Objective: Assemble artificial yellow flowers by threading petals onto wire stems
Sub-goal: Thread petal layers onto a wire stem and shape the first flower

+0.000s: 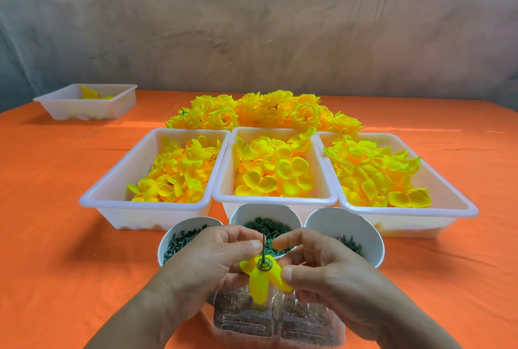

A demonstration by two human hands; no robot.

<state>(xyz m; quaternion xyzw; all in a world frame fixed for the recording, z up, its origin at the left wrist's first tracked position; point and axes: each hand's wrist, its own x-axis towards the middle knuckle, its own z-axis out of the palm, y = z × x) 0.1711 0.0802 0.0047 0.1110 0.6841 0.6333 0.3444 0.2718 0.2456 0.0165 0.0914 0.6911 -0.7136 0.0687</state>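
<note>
Yellow petal (260, 284) is threaded on a thin wire stem (263, 245) and capped by a green ring (264, 264). It is held over a clear box (280, 320), just before three white cups (263, 207). It is pinched between left hand (213, 261) and right hand (322, 267), fingers curled on it.

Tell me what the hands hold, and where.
Both hold the petal threaded on the wire: the left hand grips its left edge, the right hand pinches its right lobe.
</note>
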